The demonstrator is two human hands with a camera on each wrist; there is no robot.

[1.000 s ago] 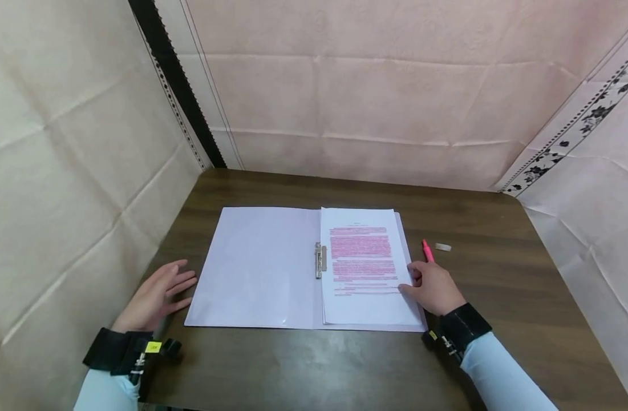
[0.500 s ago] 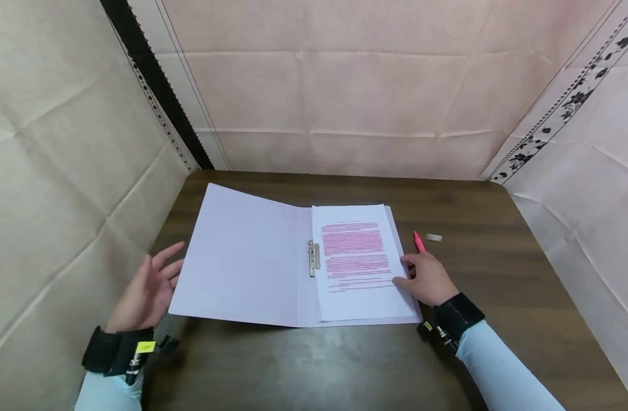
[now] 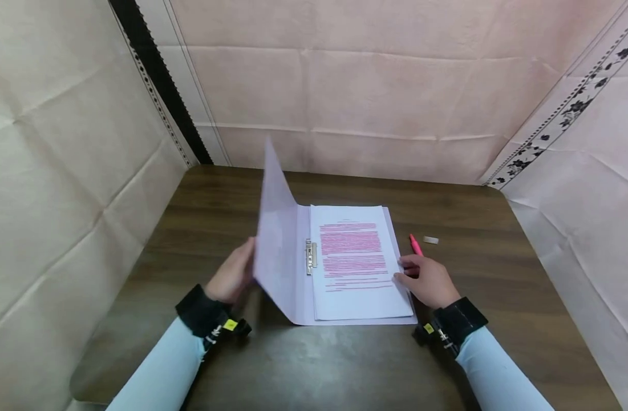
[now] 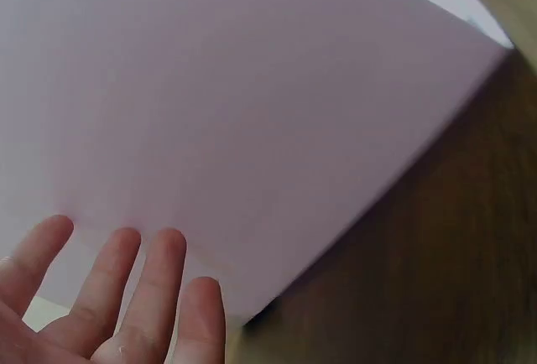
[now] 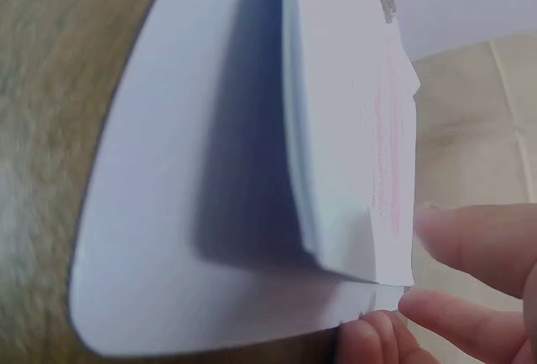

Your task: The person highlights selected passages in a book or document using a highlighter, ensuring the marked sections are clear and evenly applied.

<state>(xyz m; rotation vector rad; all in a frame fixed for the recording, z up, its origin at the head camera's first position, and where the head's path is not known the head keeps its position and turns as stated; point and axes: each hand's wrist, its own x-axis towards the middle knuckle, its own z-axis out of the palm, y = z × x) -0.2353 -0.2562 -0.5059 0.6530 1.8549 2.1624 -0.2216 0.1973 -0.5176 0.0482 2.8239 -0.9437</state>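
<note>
A pale lilac file folder (image 3: 280, 228) stands with its left cover swung steeply up and its right half flat on the table. Behind the raised cover is my left hand (image 3: 234, 271), its fingers fairly straight in the left wrist view and close against the cover's outside. My right hand (image 3: 428, 281) holds the folder's right edge, thumb over the papers (image 3: 355, 305) and the other fingers at the edge. Pink marking covers much of the top sheet's text. A metal clip (image 3: 310, 257) sits along the spine side of the papers.
Just beyond my right hand lies a pink marker (image 3: 415, 244), with a small pale cap-like piece (image 3: 430, 240) beside it. The brown table (image 3: 324, 371) has light cloth hangings (image 3: 370, 114) around its back and sides.
My left hand has moved rightward from beside the folder, swinging the left cover from flat to steeply raised. My right hand has stayed at the right edge.
</note>
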